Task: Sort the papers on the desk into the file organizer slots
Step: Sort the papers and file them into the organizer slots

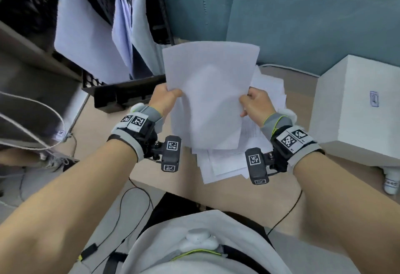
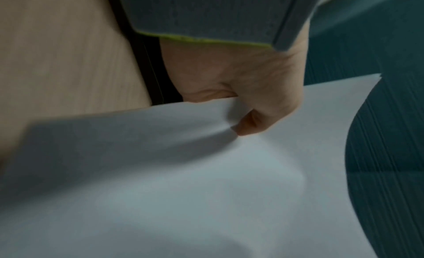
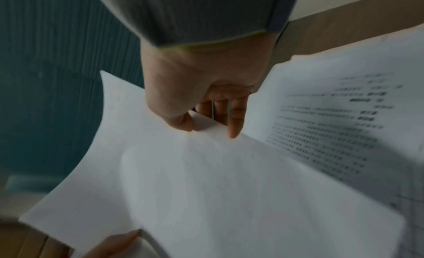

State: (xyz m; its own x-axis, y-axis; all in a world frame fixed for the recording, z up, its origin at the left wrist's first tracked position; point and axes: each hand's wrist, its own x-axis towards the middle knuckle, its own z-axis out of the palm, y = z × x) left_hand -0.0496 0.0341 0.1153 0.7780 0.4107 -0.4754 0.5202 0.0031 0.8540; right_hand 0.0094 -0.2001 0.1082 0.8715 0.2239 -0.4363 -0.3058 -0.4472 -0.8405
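I hold a white sheet of paper up above the desk, blank side toward me. My left hand pinches its left edge, thumb on top, as the left wrist view shows on the sheet. My right hand pinches the right edge, thumb above and fingers below the sheet. Under it lies a loose pile of printed papers on the desk. The black file organizer stands at the back left with several white sheets in its slots.
A white box stands on the right of the beige desk, close to my right wrist. A teal wall is behind. Cables hang off the desk's left side and front edge.
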